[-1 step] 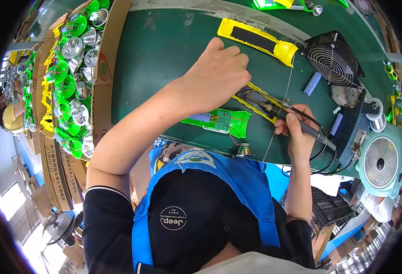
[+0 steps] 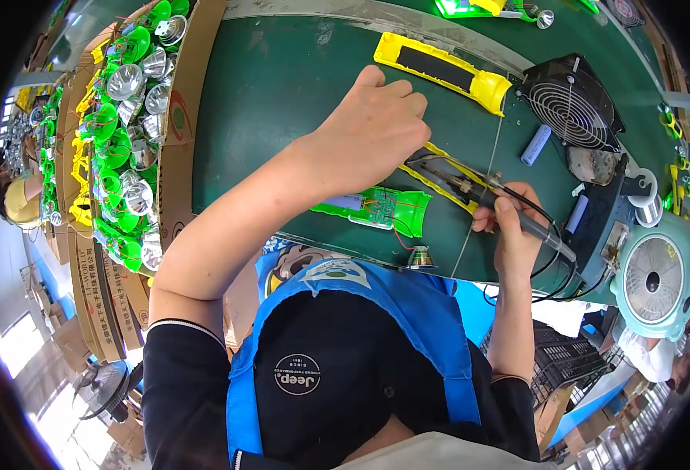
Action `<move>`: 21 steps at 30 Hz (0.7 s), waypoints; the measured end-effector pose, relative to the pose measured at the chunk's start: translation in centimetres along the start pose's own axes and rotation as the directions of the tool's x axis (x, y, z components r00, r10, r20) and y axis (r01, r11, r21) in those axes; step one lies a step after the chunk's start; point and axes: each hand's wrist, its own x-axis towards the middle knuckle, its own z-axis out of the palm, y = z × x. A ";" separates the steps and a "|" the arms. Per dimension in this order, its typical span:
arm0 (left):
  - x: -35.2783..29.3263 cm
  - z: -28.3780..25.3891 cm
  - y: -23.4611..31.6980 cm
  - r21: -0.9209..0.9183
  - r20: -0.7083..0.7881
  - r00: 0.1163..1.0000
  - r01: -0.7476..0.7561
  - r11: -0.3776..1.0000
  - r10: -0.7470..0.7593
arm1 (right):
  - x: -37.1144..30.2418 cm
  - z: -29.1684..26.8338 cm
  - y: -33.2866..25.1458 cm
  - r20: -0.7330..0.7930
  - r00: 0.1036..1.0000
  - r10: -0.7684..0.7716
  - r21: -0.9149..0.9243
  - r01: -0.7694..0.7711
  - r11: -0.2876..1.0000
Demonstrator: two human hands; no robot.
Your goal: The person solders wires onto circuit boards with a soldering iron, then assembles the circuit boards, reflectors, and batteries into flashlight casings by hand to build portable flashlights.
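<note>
My right hand (image 2: 513, 227) is wrapped round the grey handle of a soldering iron (image 2: 547, 236), whose metal end points left into a yellow housing half (image 2: 441, 190). My left hand (image 2: 376, 129) is closed over the left end of that housing; whatever its fingers pinch is hidden beneath them. Just nearer to me lies a green housing half (image 2: 414, 214) holding a circuit board (image 2: 378, 210) and a cylindrical battery cell (image 2: 348, 202), partly behind my left forearm. Thin wires run from it to a small reflector (image 2: 420, 257) at the table's near edge.
Another yellow housing half (image 2: 486, 86) lies beyond my hands. Right of it stand a black fan (image 2: 570, 106), a loose blue cell (image 2: 536, 145), a solder spool (image 2: 647, 200) and a pale green fan (image 2: 650, 278). On the left, a cardboard box (image 2: 186, 102) borders stacked green reflector parts (image 2: 114, 145).
</note>
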 end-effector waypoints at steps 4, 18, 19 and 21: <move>-0.1 0.2 0.2 -0.013 -0.027 1.000 -0.007 1.000 0.007 | -0.9 -0.8 1.2 -0.022 0.992 -0.123 0.131 0.125 0.984; 0.5 -1.4 1.6 -0.079 0.047 0.999 0.014 0.997 -0.010 | -2.3 -1.2 2.9 -0.160 0.914 -0.373 0.216 0.401 0.890; 0.5 -1.3 1.6 -0.087 0.048 0.999 0.016 0.996 -0.012 | -2.3 -1.3 2.9 -0.155 0.911 -0.382 0.217 0.409 0.886; 0.5 -1.1 1.7 -0.092 0.049 0.999 0.004 0.996 0.000 | -2.4 -1.4 3.0 -0.161 0.917 -0.365 0.203 0.393 0.897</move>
